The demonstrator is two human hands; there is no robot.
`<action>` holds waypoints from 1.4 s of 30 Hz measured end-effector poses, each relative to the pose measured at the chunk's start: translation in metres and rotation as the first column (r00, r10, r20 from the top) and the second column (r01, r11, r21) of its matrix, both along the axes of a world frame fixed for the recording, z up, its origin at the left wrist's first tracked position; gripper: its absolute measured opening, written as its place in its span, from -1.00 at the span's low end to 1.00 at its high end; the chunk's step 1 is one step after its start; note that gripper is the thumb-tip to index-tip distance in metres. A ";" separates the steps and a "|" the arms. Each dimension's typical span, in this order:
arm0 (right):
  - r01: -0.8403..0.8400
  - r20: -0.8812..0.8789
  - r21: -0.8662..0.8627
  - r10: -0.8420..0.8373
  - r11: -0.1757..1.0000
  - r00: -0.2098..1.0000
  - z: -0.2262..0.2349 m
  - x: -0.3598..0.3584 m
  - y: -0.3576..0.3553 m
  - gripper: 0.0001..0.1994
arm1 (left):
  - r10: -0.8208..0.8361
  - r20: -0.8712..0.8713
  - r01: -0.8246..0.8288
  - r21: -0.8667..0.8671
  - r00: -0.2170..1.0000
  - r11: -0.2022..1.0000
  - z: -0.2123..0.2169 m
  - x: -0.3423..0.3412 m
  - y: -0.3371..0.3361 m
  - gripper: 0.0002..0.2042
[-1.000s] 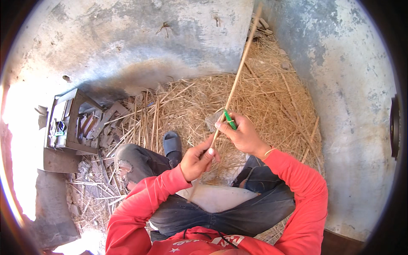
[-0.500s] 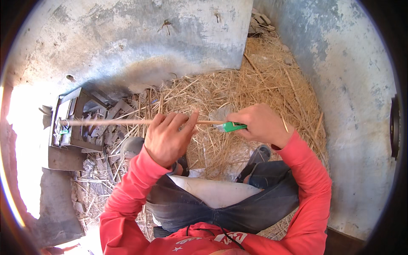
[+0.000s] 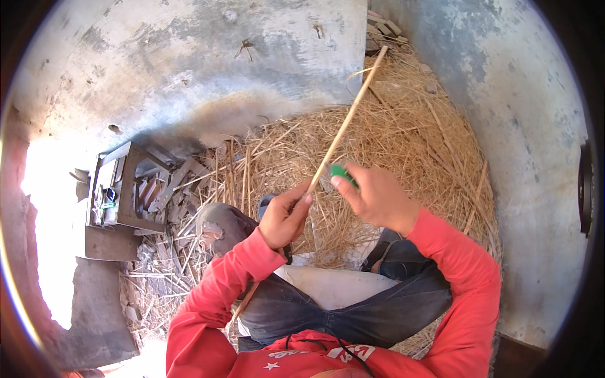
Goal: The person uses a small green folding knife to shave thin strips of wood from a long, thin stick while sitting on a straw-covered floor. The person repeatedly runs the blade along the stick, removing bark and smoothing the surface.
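Note:
My left hand [image 3: 285, 217] grips a long thin wooden stick [image 3: 346, 120]. The stick slants from below my left forearm up to the right, over the straw. My right hand [image 3: 377, 198] holds a small green-handled tool [image 3: 341, 171] close against the stick, just right of the left hand. Both arms wear red sleeves. I sit with dark trousers and a white cloth [image 3: 328, 286] across my lap. The tool's blade is hidden by my fingers.
A heap of dry straw [image 3: 409, 138] covers the ground ahead and to the right. A dark wooden box [image 3: 120, 189] with small items stands at the left beside scattered wood scraps. Grey concrete walls [image 3: 504, 94] rise behind and at the right.
The stick was lying level toward the left half a second ago; it now slants up to the right. My hands have shifted right with it.

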State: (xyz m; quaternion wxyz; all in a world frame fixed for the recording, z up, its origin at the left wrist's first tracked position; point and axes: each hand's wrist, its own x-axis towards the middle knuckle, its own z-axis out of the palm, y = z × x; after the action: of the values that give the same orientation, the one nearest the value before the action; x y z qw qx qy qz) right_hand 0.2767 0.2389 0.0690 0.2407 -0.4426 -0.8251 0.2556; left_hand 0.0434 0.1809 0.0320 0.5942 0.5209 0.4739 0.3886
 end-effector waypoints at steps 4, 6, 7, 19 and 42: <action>-0.057 0.107 -0.015 0.058 0.998 0.993 -0.019 -0.010 -0.007 -0.55 | -0.009 0.089 0.012 -0.035 0.996 0.999 -0.021 0.011 0.008 -0.57; -0.036 0.177 0.004 0.034 0.999 0.984 -0.026 -0.010 -0.005 -0.54 | 0.018 0.071 -0.016 -0.027 0.997 0.999 -0.023 0.012 0.006 -0.58; 0.030 0.132 -0.030 -0.026 0.999 0.991 -0.024 -0.007 0.005 -0.53 | 0.036 0.060 -0.035 -0.020 0.998 0.999 -0.023 0.012 0.004 -0.58; 0.107 0.296 0.113 -0.136 0.988 0.945 -0.036 0.013 0.056 -0.45 | 0.038 -0.024 -0.040 -0.075 0.999 0.996 -0.035 -0.015 -0.015 -0.59; -0.022 0.305 0.163 -0.029 0.986 0.952 -0.044 0.000 0.041 -0.48 | 0.040 -0.058 -0.042 -0.036 0.997 0.998 -0.031 -0.026 -0.019 -0.61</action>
State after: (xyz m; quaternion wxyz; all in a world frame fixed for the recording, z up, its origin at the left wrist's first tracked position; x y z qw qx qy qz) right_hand 0.2769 0.2794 0.0248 0.1460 -0.4570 -0.8699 0.1144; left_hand 0.0174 0.1616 0.0012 0.5819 0.5107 0.5087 0.3766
